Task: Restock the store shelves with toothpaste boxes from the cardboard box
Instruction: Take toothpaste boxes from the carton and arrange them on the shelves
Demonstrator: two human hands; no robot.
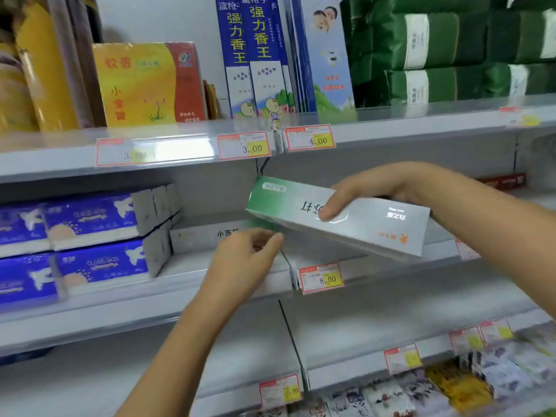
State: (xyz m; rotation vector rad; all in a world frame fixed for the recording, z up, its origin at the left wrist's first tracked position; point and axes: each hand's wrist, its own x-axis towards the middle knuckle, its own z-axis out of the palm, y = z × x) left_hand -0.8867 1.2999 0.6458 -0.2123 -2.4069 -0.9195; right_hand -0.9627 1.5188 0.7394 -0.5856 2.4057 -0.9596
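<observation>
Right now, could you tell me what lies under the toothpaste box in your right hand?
Another toothpaste box lies on the shelf beneath the green end of the held box; the left hand partly covers it.

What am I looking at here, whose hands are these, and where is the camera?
No machine here: a person is restocking, filmed by one camera worn on their head, looking forward and down. The right hand grips a long green-and-white cardboard toothpaste box, tilted, in front of the grey metal middle shelf. The left hand is at the end of a similar white box lying flat on that shelf; whether it grips it is unclear. Blue plastic tissue packs are stacked to the left.
</observation>
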